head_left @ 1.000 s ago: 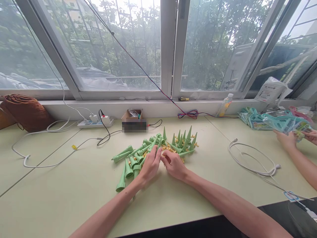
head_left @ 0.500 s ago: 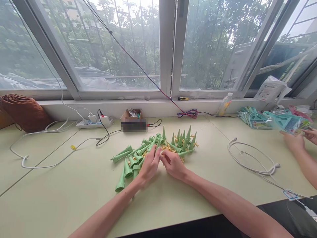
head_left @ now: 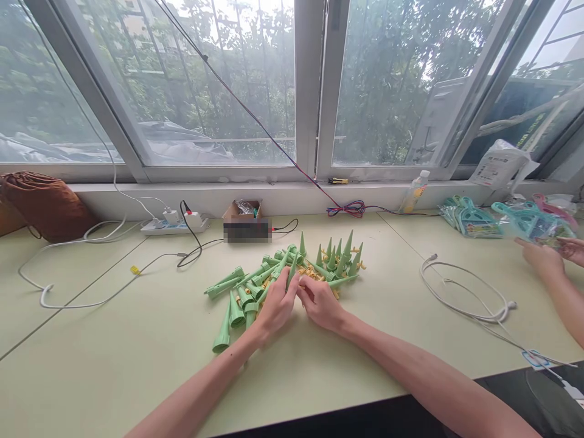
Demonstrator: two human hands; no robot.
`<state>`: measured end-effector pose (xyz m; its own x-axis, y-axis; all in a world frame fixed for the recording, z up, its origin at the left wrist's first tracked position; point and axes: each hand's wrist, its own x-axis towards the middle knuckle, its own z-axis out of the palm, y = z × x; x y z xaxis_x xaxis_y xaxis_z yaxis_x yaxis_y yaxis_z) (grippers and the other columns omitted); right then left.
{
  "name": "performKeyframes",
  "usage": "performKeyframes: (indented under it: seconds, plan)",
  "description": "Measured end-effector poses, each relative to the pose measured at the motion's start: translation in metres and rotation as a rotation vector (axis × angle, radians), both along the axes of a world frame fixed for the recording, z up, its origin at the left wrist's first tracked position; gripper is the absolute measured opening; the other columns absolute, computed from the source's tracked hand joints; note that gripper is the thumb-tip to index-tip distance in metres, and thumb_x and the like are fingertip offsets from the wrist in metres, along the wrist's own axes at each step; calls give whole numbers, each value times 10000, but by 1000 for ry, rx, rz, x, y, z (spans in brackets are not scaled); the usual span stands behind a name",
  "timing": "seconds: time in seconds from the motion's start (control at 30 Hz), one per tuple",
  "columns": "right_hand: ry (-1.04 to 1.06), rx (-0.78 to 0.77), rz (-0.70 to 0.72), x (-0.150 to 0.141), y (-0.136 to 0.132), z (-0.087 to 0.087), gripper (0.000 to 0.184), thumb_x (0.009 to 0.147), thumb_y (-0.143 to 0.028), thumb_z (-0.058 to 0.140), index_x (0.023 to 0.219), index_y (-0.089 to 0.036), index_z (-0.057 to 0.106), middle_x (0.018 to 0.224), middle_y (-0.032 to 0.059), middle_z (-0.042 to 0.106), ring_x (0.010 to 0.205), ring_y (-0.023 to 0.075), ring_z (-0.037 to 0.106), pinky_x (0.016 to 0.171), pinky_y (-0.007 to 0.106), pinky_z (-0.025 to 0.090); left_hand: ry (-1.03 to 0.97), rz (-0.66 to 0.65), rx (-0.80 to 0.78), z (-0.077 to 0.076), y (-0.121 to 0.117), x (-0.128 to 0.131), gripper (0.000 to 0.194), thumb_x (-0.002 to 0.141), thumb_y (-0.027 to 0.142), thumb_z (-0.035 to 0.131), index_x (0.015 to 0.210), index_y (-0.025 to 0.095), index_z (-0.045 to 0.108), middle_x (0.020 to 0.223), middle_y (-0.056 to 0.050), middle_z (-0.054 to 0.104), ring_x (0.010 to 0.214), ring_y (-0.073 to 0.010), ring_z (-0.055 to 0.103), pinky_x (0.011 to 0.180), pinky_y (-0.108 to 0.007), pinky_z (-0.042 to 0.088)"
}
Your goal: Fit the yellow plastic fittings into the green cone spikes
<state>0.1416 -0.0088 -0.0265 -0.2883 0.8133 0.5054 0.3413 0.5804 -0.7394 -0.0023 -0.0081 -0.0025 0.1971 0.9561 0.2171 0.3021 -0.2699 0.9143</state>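
Observation:
My left hand [head_left: 278,303] is closed around a green plant watering spike [head_left: 292,269], its tip pointing up. Against it, my right hand [head_left: 322,304] has its thumb and fingers pinched together at the spike's side; whatever lies between those fingertips is hidden. To the left and under my left hand spreads a pile of loose green spikes [head_left: 236,315] with wide collars. Small yellow valves [head_left: 316,274] lie scattered just behind my right hand. Several spikes [head_left: 348,248] with yellow valves fitted stand point-up at the pile's right.
A coiled white cable [head_left: 465,310] lies to the right. Beyond it, a co-worker's hands [head_left: 542,261] hold a bagged teal plastic item [head_left: 538,226]. At the back are a power strip [head_left: 176,226], a small cardboard box [head_left: 243,210] and a bottle [head_left: 416,191].
My hands stay nearly in place, while the held spike has shifted slightly in my left fingers. At the right, the co-worker's hands have moved a little further right.

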Motion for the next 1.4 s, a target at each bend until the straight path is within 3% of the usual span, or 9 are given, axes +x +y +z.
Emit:
performKeyframes:
  seconds: [0.6,1.4]
  plan:
    - [10,22,19,0,1,-2,255,993,-277,420,745,-218,432,643,-13,506,546,136,442,536,268,351,41,-32,-2,-3,2,-2,283,969,506,435,886,236,458,619,49,391,548,-146,380,550,-276,328]
    - [28,40,30,1,2,-3,257,979,-232,451,728,-212,399,593,-45,436,509,113,375,519,262,292,31,-82,-28,-7,4,-3,296,990,501,388,877,229,418,645,53,397,540,-124,374,521,-264,316]
